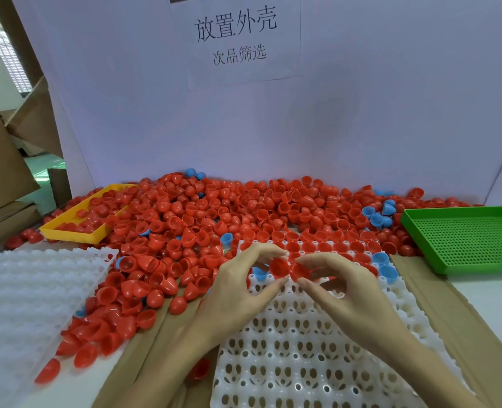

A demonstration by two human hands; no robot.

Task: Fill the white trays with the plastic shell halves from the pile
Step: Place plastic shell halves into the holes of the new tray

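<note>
Over the white tray point(302, 357), beside the pile point(214, 219), left hand point(244, 287) and right hand point(347, 293) each pinch a red shell half point(279, 267) between curled fingers

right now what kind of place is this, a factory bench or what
Probably a small factory sorting and packing bench: a big pile of red and blue plastic shell halves, a white moulded plastic tray with rows of sockets under both hands, and a printed paper sign in Chinese on the white partition.

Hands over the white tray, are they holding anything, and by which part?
Left hand pinches a red shell by its rim, thumb under, fingers over. Right hand pinches another red shell likewise.
</note>
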